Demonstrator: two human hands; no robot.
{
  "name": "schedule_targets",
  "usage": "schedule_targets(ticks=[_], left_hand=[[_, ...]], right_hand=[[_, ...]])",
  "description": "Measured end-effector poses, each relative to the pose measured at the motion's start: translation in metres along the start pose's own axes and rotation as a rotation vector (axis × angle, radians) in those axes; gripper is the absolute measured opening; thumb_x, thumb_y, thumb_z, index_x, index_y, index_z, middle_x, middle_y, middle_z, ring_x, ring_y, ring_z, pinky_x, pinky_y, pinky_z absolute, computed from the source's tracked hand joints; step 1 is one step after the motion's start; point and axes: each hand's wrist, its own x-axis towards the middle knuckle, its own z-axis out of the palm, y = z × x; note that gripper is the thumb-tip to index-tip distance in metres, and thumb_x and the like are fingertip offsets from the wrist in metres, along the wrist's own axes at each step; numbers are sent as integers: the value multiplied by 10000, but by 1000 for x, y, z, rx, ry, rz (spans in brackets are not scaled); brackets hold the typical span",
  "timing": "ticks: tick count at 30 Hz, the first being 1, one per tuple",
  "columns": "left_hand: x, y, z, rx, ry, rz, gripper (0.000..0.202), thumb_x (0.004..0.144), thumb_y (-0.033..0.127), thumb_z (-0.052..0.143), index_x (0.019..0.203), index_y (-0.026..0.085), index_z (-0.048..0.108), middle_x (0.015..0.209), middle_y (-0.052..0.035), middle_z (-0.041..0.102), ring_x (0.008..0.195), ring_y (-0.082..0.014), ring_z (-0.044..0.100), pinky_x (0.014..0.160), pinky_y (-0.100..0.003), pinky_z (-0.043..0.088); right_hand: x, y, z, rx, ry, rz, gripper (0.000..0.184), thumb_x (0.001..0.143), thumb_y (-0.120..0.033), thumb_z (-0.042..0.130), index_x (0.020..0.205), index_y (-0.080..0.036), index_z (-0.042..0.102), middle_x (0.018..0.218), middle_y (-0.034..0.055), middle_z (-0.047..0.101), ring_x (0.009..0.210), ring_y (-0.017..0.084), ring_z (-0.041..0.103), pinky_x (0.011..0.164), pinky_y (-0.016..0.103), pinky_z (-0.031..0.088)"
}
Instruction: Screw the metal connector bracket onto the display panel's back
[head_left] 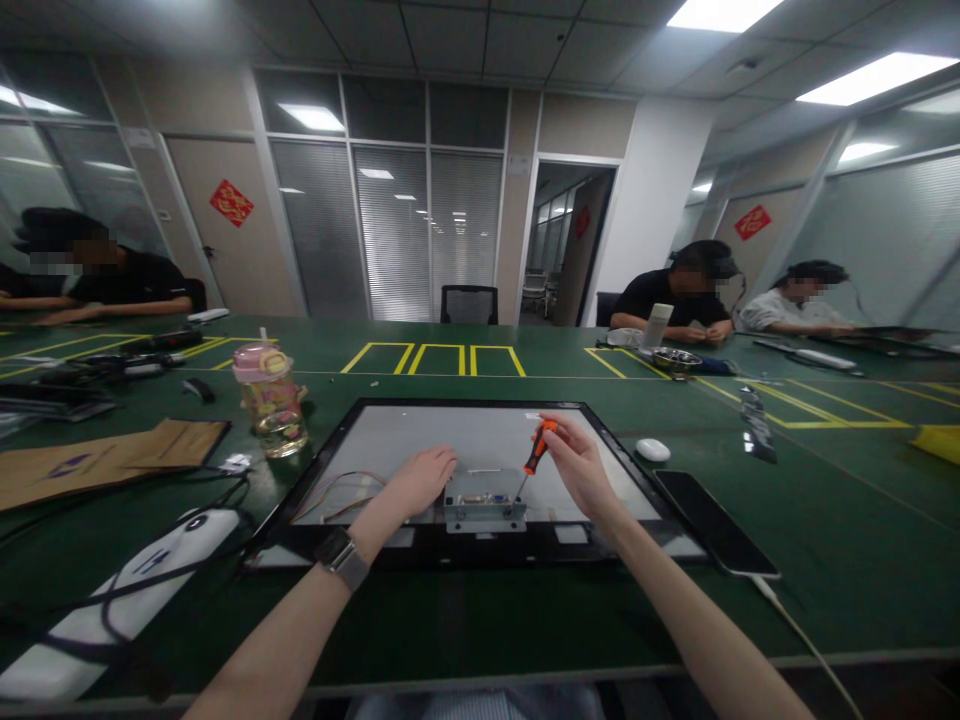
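Note:
My right hand (576, 462) grips an orange and black screwdriver (538, 448), held at a slant. The shaft points down to the right end of a small metal bracket (486, 517) with blue and silver connectors along it. Beside the bracket's left end, my left hand (421, 482) rests with fingers extended and lying low; its fingertips are partly hidden. A watch is on that wrist. Under both hands lies a flat display panel (375, 425) with a black frame and a pale grey back. Thin coloured wires (341, 485) run across its left side.
Left of the panel stand a pink-lidded drink bottle (271, 400), a brown paper bag (112, 455) and a white power strip (142, 585) with black cables. On the right lie a phone (712, 520) on a cable and a white mouse (652, 450). Several people sit across the green table (525, 620).

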Motion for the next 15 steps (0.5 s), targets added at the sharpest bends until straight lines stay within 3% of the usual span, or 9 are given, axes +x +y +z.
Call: schedule_targets(ticks=[7,15], left_hand=[[0,-3,4,-41,32,-14,388,944,256,226,1176,119,505,1252,-129,526,1197,-209,449,983,-382,360],[0,-1,1,-57,30,-14,370,937,242,243,1148,127,524,1245,-129,533,1176,-214,469,982,-385,359]], right_hand=[[2,0,0,95,-63,-6,261,744,-359,627,966,-231,673,945,60,679,925,233,604,916,428,402],[0,1,1,12,-21,-19,275,719,-343,660,978,-251,664,865,29,675,844,204,609,912,427,411]])
